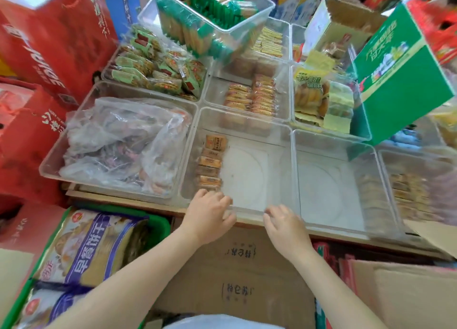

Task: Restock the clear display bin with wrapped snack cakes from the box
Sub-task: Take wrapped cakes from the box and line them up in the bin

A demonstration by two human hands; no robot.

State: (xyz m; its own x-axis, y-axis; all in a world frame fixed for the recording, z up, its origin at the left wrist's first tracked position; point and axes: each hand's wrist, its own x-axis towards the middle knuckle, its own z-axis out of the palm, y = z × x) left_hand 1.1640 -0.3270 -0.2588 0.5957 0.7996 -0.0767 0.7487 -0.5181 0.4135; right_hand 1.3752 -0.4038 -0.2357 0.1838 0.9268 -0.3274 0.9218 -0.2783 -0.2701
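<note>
My left hand (210, 211) and right hand (284, 221) both curl their grip over the clear bin (247, 208) front rim, a few snack cakes (210, 161) inside.

Both hands sat on the near rim of the clear bin (284, 140): the left hand (210, 211) curled over its edge, the right hand (284, 220) touching it. A short row of wrapped cakes (210, 161) lay against the bin's left wall. A cardboard box (235, 274) stood below the bench (123, 197).

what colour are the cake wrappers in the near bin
Orange-tan, in the head view: the cakes line the bin along its left wall.
</note>
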